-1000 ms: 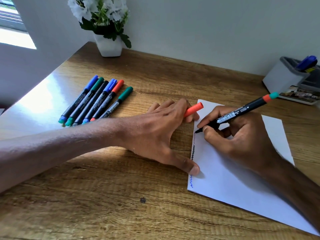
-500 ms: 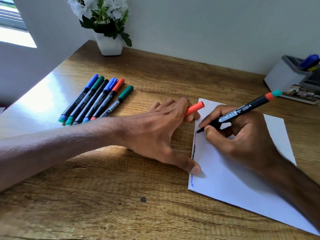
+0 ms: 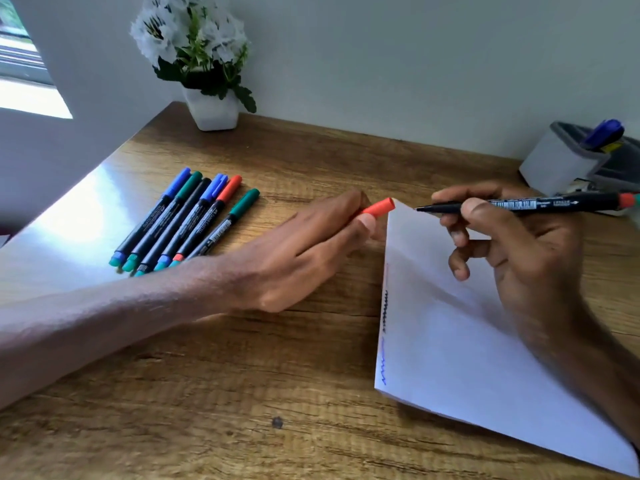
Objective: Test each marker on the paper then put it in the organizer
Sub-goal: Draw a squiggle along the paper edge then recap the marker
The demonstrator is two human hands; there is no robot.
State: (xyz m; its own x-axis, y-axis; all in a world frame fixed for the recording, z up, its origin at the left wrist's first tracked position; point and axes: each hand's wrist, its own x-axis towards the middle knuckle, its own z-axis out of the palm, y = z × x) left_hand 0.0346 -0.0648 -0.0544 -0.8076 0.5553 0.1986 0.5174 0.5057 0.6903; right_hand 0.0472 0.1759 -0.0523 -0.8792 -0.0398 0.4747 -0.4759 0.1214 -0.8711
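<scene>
The right hand (image 3: 519, 251) holds an uncapped marker (image 3: 526, 204) above the paper (image 3: 467, 341); the left hand (image 3: 304, 251) pinches its orange cap (image 3: 377, 206).

Left hand (image 3: 304, 244), right hand (image 3: 519, 251): bare, nails short. Left forearm (image 3: 104, 323), right forearm (image 3: 595, 368): bare to frame edge. Fine hair visible on left forearm.

Probably a home desk: wooden tabletop (image 3: 242, 393), potted flowers (image 3: 199, 57), window (image 3: 20, 67), organizer (image 3: 557, 161).
</scene>
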